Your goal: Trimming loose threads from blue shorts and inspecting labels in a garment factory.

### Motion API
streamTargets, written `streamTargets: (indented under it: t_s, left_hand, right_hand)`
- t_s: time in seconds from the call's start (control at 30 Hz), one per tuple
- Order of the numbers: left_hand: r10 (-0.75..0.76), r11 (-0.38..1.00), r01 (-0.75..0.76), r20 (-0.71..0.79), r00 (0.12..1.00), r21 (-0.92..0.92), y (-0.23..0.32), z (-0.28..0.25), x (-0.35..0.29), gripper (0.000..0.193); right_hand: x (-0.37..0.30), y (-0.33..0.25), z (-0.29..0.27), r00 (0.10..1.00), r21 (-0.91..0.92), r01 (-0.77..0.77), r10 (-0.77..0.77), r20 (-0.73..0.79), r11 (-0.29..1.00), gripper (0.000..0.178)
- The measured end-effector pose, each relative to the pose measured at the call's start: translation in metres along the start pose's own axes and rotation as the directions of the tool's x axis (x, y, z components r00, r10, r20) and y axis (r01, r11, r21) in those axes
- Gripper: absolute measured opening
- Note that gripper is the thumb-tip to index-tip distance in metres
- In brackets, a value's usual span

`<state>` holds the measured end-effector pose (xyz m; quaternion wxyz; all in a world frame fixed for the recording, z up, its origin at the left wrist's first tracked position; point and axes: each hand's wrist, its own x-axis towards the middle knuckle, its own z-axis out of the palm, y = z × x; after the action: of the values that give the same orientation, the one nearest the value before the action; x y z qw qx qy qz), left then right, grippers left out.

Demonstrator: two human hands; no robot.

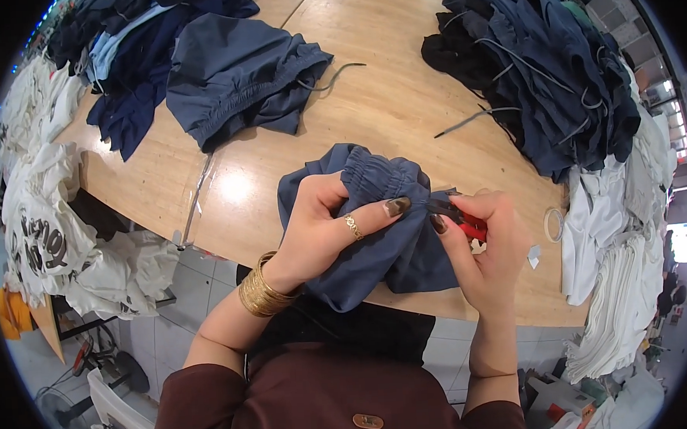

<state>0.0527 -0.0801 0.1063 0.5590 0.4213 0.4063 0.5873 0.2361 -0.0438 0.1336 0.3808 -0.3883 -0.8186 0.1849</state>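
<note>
A blue-grey garment (350, 275) with a gathered elastic band lies bunched at the table's near edge. My left hand (321, 230) grips its gathered band, thumb pressed on top and fingers partly hidden in the cloth. Close by on the right, my right hand (489, 242) is closed around a small red-handled tool (475, 227) with dark tips. Those tips meet the end of the band beside my left thumb. Whether they pinch the cloth or a cord is hidden by my fingers.
Farther off lies another blue-grey garment (235, 80) with a loose drawcord. Dark clothes (131, 93) are heaped at the far left, and a tall pile of dark garments (546, 72) stands at the right. White garments (607, 270) hang over the right edge of the wooden table (369, 112).
</note>
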Motion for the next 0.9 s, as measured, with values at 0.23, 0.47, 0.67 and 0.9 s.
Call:
streamTargets:
  t_s: [0.23, 0.47, 0.67, 0.9]
  left_hand:
    - [0.023, 0.999, -0.024, 0.025, 0.999, 0.045, -0.002, -0.003, -0.002, 0.011]
    - [0.026, 0.99, -0.03, 0.031, 0.999, 0.139, -0.011, -0.015, 0.003, 0.006]
    - [-0.01, 1.0, 0.009, 0.011, 1.0, 0.023, 0.008, -0.007, -0.002, 0.01]
    - [-0.062, 0.967, -0.109, 0.629, 0.775, 0.229, 0.025, -0.027, 0.009, 0.023]
  right_hand:
    - [0.002, -0.002, 0.001, 0.999, -0.033, 0.038, -0.037, 0.027, 0.999, 0.021]
    - [0.01, -0.002, 0.002, 0.996, -0.1, 0.061, -0.055, 0.063, 0.993, 0.02]
    - [0.011, -0.006, -0.001, 0.991, 0.113, -0.095, 0.105, -0.086, 0.989, 0.026]
    - [0.02, 0.001, 0.0, 0.864, 0.511, -0.287, -0.012, 0.504, 0.81, 0.037]
